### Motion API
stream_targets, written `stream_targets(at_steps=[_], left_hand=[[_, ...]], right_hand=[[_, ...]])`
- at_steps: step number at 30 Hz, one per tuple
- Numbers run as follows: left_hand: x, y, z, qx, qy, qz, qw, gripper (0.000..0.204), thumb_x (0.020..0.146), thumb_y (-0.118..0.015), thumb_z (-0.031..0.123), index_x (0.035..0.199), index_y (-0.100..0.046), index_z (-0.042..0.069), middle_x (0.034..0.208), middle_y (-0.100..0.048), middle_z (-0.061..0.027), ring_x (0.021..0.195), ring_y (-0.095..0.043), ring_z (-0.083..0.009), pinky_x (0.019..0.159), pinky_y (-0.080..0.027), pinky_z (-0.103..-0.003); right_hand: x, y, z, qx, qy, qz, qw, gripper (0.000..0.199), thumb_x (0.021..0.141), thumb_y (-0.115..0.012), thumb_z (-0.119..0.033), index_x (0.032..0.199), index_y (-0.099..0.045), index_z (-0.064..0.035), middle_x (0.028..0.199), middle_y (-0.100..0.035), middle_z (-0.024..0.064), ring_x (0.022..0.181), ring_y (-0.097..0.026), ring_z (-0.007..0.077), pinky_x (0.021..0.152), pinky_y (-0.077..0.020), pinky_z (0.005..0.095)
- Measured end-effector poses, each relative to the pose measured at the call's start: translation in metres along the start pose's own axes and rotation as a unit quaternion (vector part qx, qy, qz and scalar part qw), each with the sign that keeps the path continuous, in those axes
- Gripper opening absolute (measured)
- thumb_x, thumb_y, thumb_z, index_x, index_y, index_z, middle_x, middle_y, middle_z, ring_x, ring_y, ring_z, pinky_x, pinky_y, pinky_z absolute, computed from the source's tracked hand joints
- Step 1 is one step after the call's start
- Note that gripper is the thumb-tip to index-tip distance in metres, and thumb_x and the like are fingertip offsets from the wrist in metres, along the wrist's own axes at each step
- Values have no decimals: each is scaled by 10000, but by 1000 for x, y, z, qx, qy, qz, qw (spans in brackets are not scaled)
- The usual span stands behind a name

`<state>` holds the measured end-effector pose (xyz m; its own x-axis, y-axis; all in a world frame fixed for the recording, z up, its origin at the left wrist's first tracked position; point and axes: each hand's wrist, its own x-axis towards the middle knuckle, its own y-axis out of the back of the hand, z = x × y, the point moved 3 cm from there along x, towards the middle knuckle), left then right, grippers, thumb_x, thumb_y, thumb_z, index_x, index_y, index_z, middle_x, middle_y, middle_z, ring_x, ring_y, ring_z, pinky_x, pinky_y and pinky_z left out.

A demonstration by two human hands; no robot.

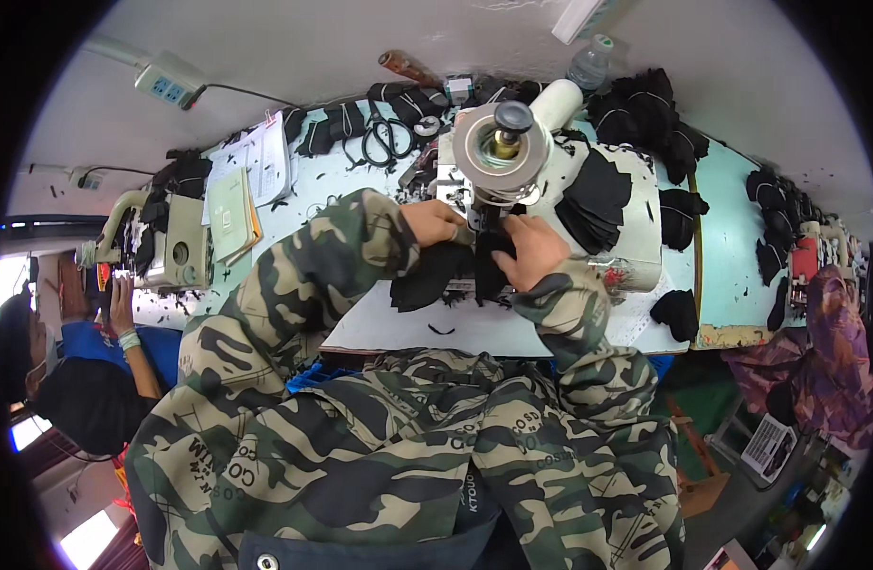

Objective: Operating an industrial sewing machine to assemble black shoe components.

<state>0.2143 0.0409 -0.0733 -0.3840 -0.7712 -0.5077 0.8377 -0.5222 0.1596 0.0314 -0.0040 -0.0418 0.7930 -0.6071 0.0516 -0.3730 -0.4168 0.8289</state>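
Note:
A sewing machine (551, 142) stands before me, its round head and dark knob above the stitching spot. Just left of the needle area, my left hand (435, 223) is closed with bent fingers on a black fabric piece (425, 281). At the right of the same spot, my right hand (536, 253) pinches a narrow black fabric strip (491, 270) between thumb and fingers. The fabric's far end is hidden under the machine head. A stack of black cut pieces (596, 198) lies on the machine bed, right of my right hand.
Scissors (387, 141), tied black bundles (636, 112) and a plastic bottle (590, 63) line the table's back. Papers (256, 161) and a green booklet (230, 217) lie left. Another person (94, 389) works at a machine (182, 242) there. A tied bundle (677, 314) sits near the front right edge.

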Motion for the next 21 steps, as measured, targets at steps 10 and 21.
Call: stream_targets(at_steps=[10,21], left_hand=[[-18,-13,2,139,80,122,979,298,854,-510,236,949,-612,-28,730,-617,-152,675,-564,-218,672,-429,-345],[-1,-4,15,158,45,69,984,296,833,-544,236,942,-621,-28,651,-596,-144,581,-546,-175,589,-432,-340]], right_hand=[[-18,71,31,-126,27,186,974,170,696,-663,-135,855,-615,-98,798,-566,59,789,-535,269,682,-421,375],[-6,4,-5,-15,11,94,995,343,676,-705,-266,933,-606,-61,811,-547,97,796,-525,300,689,-430,398]])
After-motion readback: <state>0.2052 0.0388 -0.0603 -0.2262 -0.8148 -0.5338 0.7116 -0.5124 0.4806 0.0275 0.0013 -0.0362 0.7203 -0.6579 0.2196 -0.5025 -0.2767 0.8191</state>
